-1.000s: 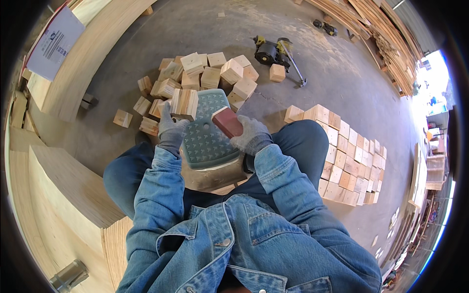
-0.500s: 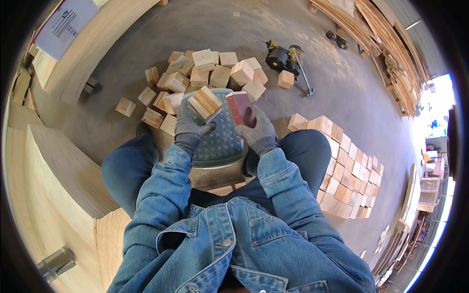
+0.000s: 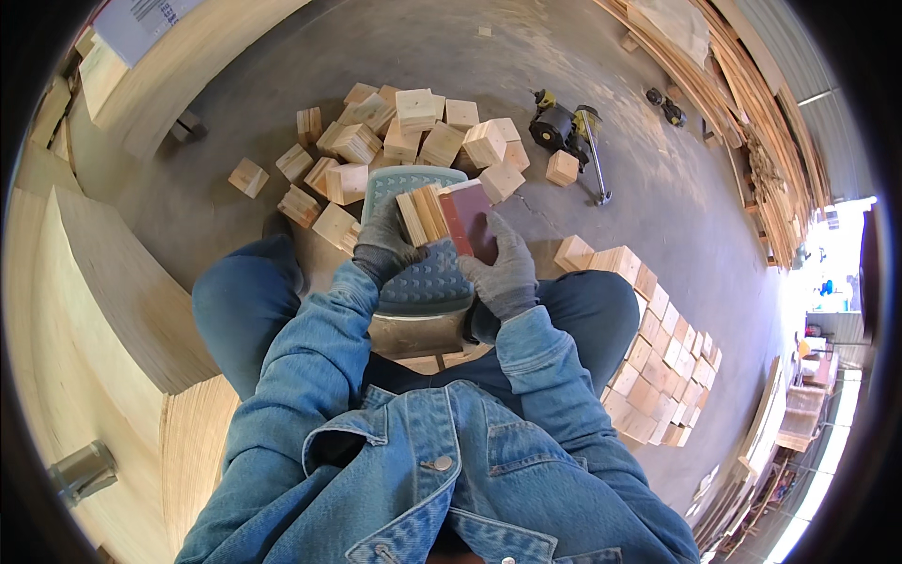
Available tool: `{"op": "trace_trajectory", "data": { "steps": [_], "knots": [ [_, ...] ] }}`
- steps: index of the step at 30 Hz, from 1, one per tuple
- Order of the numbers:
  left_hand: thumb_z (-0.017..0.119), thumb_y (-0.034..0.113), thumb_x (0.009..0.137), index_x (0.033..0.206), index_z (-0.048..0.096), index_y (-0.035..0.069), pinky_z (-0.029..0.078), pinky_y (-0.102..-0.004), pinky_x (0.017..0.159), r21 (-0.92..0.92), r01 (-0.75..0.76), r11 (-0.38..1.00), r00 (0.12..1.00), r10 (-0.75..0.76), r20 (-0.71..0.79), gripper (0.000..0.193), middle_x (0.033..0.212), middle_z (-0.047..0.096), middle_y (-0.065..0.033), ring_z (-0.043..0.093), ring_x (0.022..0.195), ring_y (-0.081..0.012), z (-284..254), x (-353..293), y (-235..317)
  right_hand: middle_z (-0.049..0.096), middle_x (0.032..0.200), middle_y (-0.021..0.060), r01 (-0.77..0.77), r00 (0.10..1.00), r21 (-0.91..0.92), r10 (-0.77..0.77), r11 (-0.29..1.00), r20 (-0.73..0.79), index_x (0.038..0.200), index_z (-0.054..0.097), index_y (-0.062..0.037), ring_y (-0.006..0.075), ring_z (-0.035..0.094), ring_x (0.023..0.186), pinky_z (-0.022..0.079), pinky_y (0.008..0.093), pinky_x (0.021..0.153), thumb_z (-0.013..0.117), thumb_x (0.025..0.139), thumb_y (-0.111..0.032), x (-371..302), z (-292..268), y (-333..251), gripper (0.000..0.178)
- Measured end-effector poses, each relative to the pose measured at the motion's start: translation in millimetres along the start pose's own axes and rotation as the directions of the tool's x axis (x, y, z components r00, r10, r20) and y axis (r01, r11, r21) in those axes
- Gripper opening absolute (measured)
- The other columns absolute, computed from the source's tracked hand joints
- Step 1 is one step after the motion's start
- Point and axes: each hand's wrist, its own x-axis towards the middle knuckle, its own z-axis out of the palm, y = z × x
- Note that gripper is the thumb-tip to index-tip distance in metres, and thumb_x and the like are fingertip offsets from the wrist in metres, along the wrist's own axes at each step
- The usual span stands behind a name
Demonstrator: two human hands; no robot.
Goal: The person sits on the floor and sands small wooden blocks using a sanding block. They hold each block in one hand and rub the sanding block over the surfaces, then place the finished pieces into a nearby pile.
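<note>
My gloved left hand (image 3: 385,248) grips a layered plywood block (image 3: 422,217), its striped edge turned up. In my right hand (image 3: 505,270), also in a grey glove, is a reddish-brown sanding block (image 3: 469,222) with a pale wooden end. The sanding block's edge meets or nearly meets the right side of the plywood block. Both are held over a green textured stool seat (image 3: 425,288) between my knees. Part of each block is hidden by my fingers.
Beyond the stool lies a loose heap of wooden blocks (image 3: 402,141). Near it are a yellow-black power tool (image 3: 554,126) and a single block (image 3: 562,167). Rows of blocks (image 3: 662,362) cover the floor by my right knee. Stacked boards (image 3: 132,291) rise on my left.
The plywood block has been turned more upright and brought to the right, closing the gap to the sanding block. The head view has shifted slightly.
</note>
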Motion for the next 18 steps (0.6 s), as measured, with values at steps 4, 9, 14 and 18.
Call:
{"op": "trace_trajectory", "data": {
  "steps": [4, 9, 14, 18],
  "knots": [
    [0.1, 0.014, 0.063, 0.156, 0.036, 0.006, 0.047, -0.0392, 0.12, -0.08, -0.097, 0.992, 0.992, 0.103, 0.076, 0.113, 0.15, 0.059, -0.0137, 0.058, 0.138, -0.0286, 7.0, -25.3, 8.6, 0.061, 0.143, 0.0215, 0.174, 0.984, -0.299, -0.158, 0.938, 0.079, 0.155, 0.054, -0.0103, 0.0413, 0.061, 0.127, 0.048, 0.0477, 0.112, 0.091, 0.078, -0.035, -14.3, 1.6, -35.7, 0.088],
    [0.103, 0.022, 0.063, 0.16, 0.034, 0.007, 0.044, -0.0386, 0.122, -0.241, -0.082, 0.967, 0.989, 0.108, 0.098, 0.119, 0.151, 0.059, -0.0127, 0.056, 0.14, -0.0251, 8.3, -25.3, -10.0, 0.047, 0.159, 0.0218, 0.245, 0.958, -0.53, -0.117, 0.812, 0.263, 0.159, 0.052, -0.0168, 0.0444, 0.051, 0.138, 0.035, 0.0568, 0.119, 0.081, 0.083, -0.053, -21.3, 16.8, -59.9, 0.089],
    [0.094, 0.051, 0.067, 0.152, 0.051, 0.006, 0.043, -0.042, 0.121, 0.387, -0.27, 0.882, 0.961, 0.274, 0.045, 0.106, 0.148, 0.06, -0.0218, 0.056, 0.139, -0.0369, 7.3, -23.4, -13.0, 0.037, 0.167, 0.0204, 0.341, 0.939, -0.512, -0.265, 0.788, 0.219, 0.16, 0.051, -0.0199, 0.0455, 0.051, 0.138, 0.037, 0.0571, 0.118, 0.079, 0.085, -0.053, -21.4, 32.8, -53.0, 0.087],
    [0.095, 0.052, 0.063, 0.153, 0.049, 0.005, 0.043, -0.0418, 0.121, 0.299, -0.119, 0.947, 0.987, 0.146, -0.07, 0.111, 0.146, 0.061, -0.0238, 0.057, 0.138, -0.039, 13.1, -22.4, -34.2, 0.044, 0.164, 0.0222, 0.279, 0.957, -0.488, -0.199, 0.827, 0.21, 0.158, 0.055, -0.0223, 0.0484, 0.049, 0.141, 0.041, 0.0535, 0.118, 0.084, 0.082, -0.046, -12.3, 36.6, -55.2, 0.084]
  ]
}}
